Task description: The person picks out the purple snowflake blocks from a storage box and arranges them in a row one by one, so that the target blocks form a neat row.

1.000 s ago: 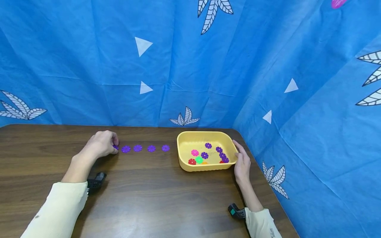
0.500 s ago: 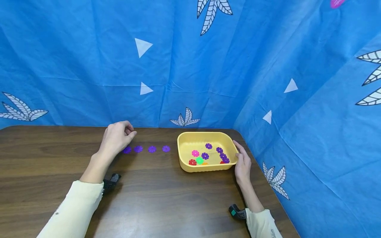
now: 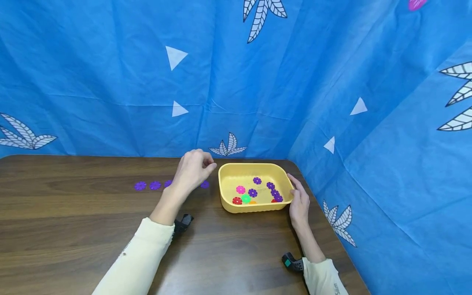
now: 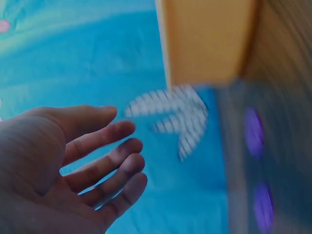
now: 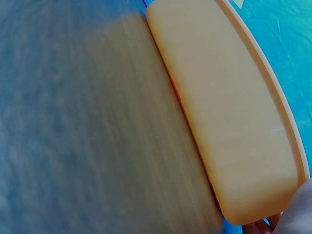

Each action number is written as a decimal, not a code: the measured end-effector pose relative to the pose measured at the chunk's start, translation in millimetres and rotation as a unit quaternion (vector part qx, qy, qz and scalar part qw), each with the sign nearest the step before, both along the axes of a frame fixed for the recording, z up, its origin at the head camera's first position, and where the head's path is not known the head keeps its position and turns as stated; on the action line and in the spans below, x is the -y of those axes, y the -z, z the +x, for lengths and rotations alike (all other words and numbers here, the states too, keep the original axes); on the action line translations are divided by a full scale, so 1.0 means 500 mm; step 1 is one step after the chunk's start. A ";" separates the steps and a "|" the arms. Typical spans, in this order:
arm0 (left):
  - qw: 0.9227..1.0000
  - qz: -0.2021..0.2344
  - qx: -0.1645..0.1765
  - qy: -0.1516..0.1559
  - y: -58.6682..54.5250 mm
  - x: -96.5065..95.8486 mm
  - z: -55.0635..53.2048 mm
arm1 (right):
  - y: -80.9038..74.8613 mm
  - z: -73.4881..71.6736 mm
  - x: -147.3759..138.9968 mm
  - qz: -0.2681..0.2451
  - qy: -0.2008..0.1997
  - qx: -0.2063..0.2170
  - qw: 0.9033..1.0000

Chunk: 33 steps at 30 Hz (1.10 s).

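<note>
Loosely, left hand near purple discs, right hand holding yellow tray

Disc row on table left of tray, more discs inside, curtain behind

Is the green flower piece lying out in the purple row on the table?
No, the head view shows the green flower piece inside the yellow tub.

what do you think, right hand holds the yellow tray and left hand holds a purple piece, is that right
No: the left hand is empty, as the left wrist view shows. The right hand does hold the yellow tray.
</note>
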<state>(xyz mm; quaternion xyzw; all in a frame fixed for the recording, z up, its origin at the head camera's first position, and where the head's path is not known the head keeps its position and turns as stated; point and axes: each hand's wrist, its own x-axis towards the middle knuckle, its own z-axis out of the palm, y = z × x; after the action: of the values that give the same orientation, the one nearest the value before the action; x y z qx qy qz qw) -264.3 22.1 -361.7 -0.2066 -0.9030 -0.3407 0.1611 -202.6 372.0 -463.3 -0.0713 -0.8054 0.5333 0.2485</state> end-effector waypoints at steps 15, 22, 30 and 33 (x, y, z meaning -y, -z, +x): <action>0.997 0.009 0.042 0.070 -0.018 -0.225 0.032 | -0.001 -0.002 0.008 0.007 -0.006 -0.014 1.000; 0.992 -0.038 0.077 0.094 0.023 -0.297 0.029 | 0.005 0.004 0.001 0.000 -0.004 -0.002 1.000; 0.981 -0.103 0.147 0.068 0.072 -0.306 0.012 | -0.019 0.006 0.011 -0.010 -0.001 0.002 1.000; 0.982 -0.107 0.139 0.066 0.087 -0.311 0.008 | -0.046 0.019 0.026 -0.009 -0.007 0.006 1.000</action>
<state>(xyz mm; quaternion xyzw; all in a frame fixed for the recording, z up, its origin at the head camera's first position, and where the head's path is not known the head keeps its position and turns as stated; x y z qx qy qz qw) -260.4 177.6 -405.0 -0.2320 -0.9324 -0.2770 -0.0123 -192.9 358.8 -440.2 -0.0708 -0.8023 0.5423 0.2391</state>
